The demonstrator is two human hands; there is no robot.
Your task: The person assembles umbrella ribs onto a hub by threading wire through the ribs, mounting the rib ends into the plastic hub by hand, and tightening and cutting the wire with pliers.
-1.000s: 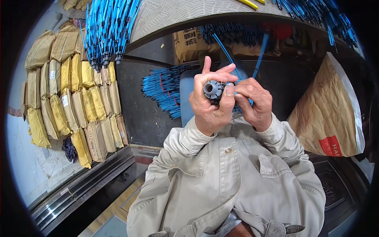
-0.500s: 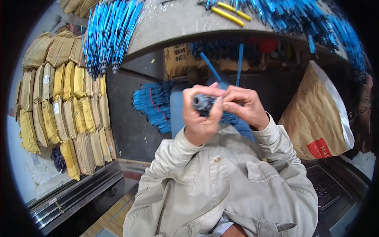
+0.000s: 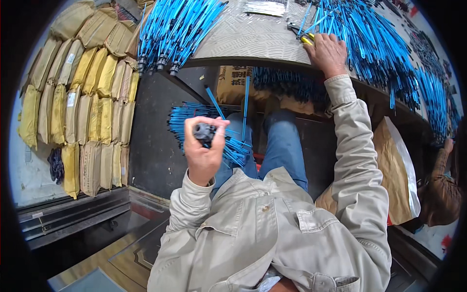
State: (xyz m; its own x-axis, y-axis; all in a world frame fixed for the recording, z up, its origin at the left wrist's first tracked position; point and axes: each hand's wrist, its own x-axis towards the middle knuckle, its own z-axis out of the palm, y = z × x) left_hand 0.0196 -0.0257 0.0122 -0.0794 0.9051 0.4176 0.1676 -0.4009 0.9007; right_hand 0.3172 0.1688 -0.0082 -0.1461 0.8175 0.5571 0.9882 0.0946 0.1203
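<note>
We see the left hand [image 3: 204, 153] raised in front of the chest, its fingers curled tightly round a bundle of blue rods [image 3: 221, 134]. The bundle's near ends are fitted with dark grey caps [image 3: 204, 131], gathered into one cluster at the top of the fist between thumb and forefinger. The rods themselves are thin, straight and bright blue; beyond the fist they fan out, two rising steeply and the others spreading low over the lap, above the blue trousers [image 3: 282, 146].

We see the right hand [image 3: 328, 53] stretched out to the metal worktable [image 3: 253, 36], palm down, resting on a yellow-handled tool [image 3: 306, 39] just beside a large heap of loose blue rods [image 3: 374, 44]. Whether its fingers have closed on the tool we cannot tell.

A second sheaf of blue rods [image 3: 170, 29] hangs over the table's left edge, dark ends outward. Stacked yellow and tan sacks [image 3: 82, 102] line the wall to the left, and a brown paper sack [image 3: 394, 170] stands at the right.
</note>
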